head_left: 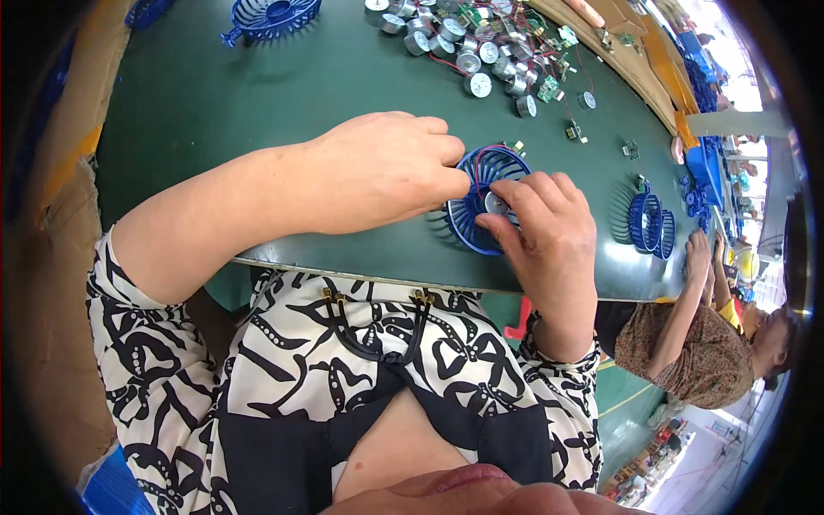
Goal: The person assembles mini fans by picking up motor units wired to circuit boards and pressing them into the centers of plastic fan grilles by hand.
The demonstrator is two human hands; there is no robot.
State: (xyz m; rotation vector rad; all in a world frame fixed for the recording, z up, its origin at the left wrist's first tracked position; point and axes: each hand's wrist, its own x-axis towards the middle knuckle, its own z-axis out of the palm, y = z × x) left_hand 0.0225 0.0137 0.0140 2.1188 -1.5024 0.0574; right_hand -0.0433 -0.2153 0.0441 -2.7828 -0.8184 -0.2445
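Note:
A round blue plastic fan cage with slatted sides lies on the green table in front of me. My left hand is closed at the cage's left rim, its fingers curled over the edge; their tips are partly hidden. Inside the cage sits a small silver motor, pinched between the thumb and fingers of my right hand. Red wire loops up from the motor area along the inner wall. A small green circuit board rests at the cage's far rim.
Beyond my hands lies a pile of silver motors with wires and green boards. Another blue cage stands far left, and two more cages stand at the right. A co-worker sits at the right with hands at the table edge.

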